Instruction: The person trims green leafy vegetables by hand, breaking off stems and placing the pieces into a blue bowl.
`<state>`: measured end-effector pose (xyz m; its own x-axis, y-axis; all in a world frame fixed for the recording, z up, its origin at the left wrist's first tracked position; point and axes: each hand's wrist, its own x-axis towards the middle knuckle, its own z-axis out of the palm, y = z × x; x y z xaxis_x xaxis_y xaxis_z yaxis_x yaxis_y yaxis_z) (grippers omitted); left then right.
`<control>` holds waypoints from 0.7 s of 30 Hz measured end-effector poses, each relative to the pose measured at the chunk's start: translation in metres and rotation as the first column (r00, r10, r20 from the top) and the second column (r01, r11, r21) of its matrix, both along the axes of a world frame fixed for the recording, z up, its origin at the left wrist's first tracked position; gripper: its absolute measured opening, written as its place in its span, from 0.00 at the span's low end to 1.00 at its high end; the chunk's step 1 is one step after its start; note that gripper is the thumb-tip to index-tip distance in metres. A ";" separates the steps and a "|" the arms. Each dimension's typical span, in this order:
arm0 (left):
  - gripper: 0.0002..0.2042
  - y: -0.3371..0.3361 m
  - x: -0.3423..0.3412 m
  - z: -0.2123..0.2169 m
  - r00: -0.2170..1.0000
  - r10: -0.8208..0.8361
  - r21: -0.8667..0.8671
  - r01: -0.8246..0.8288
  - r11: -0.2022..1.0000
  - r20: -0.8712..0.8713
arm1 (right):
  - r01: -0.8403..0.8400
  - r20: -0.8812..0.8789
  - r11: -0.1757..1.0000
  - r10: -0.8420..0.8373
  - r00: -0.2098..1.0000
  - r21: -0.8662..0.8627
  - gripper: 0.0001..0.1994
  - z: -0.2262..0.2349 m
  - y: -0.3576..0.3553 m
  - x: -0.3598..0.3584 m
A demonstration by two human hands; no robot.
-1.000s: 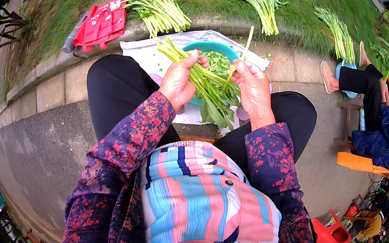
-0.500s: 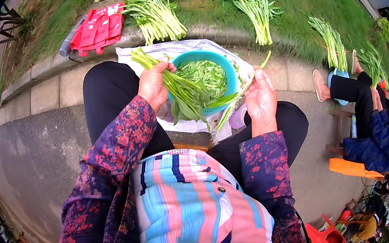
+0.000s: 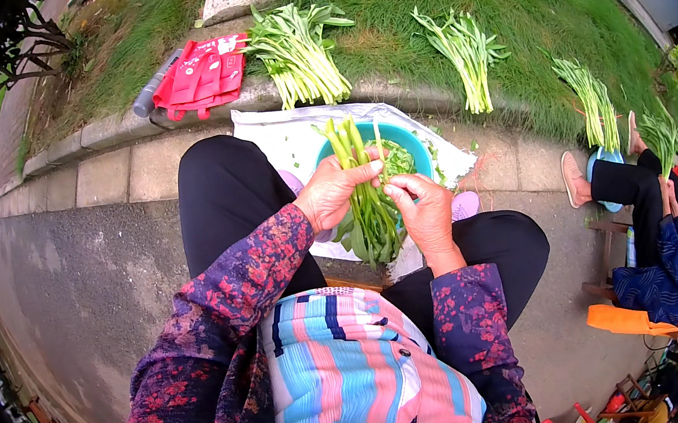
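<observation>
My left hand (image 3: 330, 193) is closed around a small bunch of water spinach (image 3: 371, 223), pale stems up and leaves hanging down. Close beside it, my right hand (image 3: 428, 215) pinches at a single upright stalk (image 3: 377, 140) at the bunch's right side; the fingertips partly cover the spot. Both hands are over the near side of a turquoise basin (image 3: 419, 146) with cut green pieces inside, much of it hidden behind the bunch. The basin stands on a white sheet (image 3: 260, 133) between my feet.
Long bundles of greens (image 3: 307, 61) lie along the stone kerb (image 3: 102, 133) and grass, with another bundle (image 3: 468, 62) to their right. A red bag (image 3: 204, 75) and a grey cylinder (image 3: 155, 86) are at the upper left. At right, a seated person (image 3: 672, 270) holds greens above a blue basin (image 3: 608, 191).
My right hand has moved left, bringing the single stalk against the bunch. My left hand has shifted right and nearer, and the bunch now stands more upright. The whole view has shifted slightly.
</observation>
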<state>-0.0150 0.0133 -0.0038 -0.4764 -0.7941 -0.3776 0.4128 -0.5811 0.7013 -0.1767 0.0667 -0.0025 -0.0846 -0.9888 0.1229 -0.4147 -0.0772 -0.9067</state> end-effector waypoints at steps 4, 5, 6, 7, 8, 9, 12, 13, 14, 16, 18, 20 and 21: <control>0.12 0.003 -0.001 -0.001 1.000 -0.014 -0.014 0.014 1.000 0.019 | -0.022 -0.043 1.000 0.021 0.999 -0.020 0.05 0.002 0.001 0.000; 0.11 0.003 -0.001 -0.003 1.000 -0.014 -0.009 0.014 1.000 0.018 | -0.024 -0.051 0.999 0.023 0.998 -0.025 0.05 0.003 0.001 0.000; 0.11 0.004 -0.001 -0.004 1.000 -0.013 -0.005 0.013 1.000 0.018 | -0.026 -0.059 0.999 0.025 0.998 -0.031 0.05 0.003 0.001 0.000; 0.10 0.005 -0.002 -0.004 1.000 -0.012 0.000 0.012 1.000 0.019 | -0.026 -0.065 0.999 0.023 0.998 -0.036 0.05 0.003 0.001 0.000; 0.09 0.006 -0.003 -0.004 1.000 -0.007 0.009 0.006 1.000 0.028 | -0.024 -0.072 0.999 0.021 0.997 -0.040 0.05 0.003 0.001 0.000; 0.09 0.008 -0.005 -0.003 0.999 -0.001 0.017 0.000 1.000 0.039 | -0.024 -0.078 0.999 0.020 0.997 -0.044 0.05 0.002 0.001 0.000; 0.08 0.010 -0.008 -0.003 0.999 -0.007 -0.005 0.007 1.000 0.041 | -0.029 -0.076 0.997 0.024 0.997 -0.067 0.06 -0.003 0.002 0.001; 0.07 0.010 -0.008 -0.003 0.999 -0.013 -0.020 0.014 1.000 0.038 | -0.027 -0.066 0.999 0.024 0.997 -0.038 0.06 -0.002 0.002 0.001; 0.07 0.011 -0.009 -0.001 0.999 -0.011 -0.028 0.013 1.000 0.050 | -0.025 -0.057 1.000 0.024 0.998 -0.009 0.07 0.000 0.003 0.002; 0.07 0.011 -0.010 0.004 0.997 -0.007 -0.045 0.011 0.999 0.074 | -0.032 -0.044 0.999 0.033 0.999 0.026 0.07 0.000 0.002 0.000; 0.06 0.010 -0.008 0.002 0.990 0.013 -0.054 -0.005 0.999 0.143 | -0.049 -0.037 0.998 0.051 0.998 0.040 0.07 -0.002 0.001 -0.005; 0.06 0.010 -0.008 -0.001 0.966 0.022 -0.110 0.007 0.994 0.257 | -0.013 -0.050 1.000 0.013 0.999 0.002 0.06 -0.003 0.000 -0.009; 0.06 0.010 -0.009 -0.004 0.942 0.025 -0.159 0.030 0.987 0.336 | 0.019 -0.035 1.000 -0.019 0.999 -0.005 0.06 -0.003 0.000 -0.010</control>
<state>-0.0239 0.0228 -0.0075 -0.3458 -0.8559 -0.3845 0.1360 -0.4512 0.8820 -0.1870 0.0664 -0.0052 -0.0986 -0.9866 0.1304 -0.4475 -0.0731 -0.8913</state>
